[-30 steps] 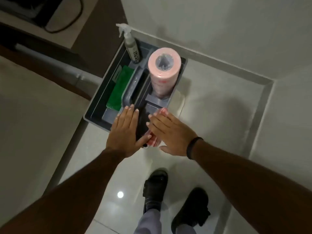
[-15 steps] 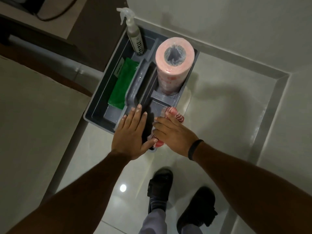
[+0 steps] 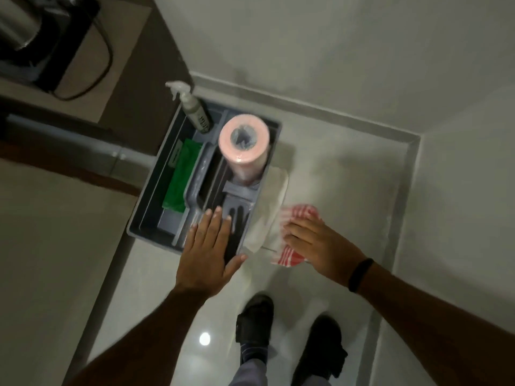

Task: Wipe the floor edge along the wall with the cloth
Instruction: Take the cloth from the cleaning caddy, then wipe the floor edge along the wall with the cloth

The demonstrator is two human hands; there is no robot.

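Note:
A red-and-white striped cloth (image 3: pixel 299 215) hangs in my right hand (image 3: pixel 317 243), just right of a grey cleaning caddy (image 3: pixel 150 207), over the pale floor tiles. Part of the cloth shows below my fingers too. My left hand (image 3: pixel 209 252) hovers flat with fingers spread over the caddy's near right corner, holding nothing. The grey floor edge (image 3: pixel 401 207) runs along the wall on the right and along the far wall behind the caddy.
The caddy holds a pink roll (image 3: pixel 245 143), a spray bottle (image 3: pixel 192 107) and a green cloth (image 3: pixel 181 176). A white cloth (image 3: pixel 270 207) drapes over its right side. A brown cabinet (image 3: pixel 139 79) stands at left. My two black shoes (image 3: pixel 256 324) stand on the tiles.
My right hand has lifted the striped cloth out of the caddy and carried it right, clear of the caddy's edge. The left hand stays over the caddy.

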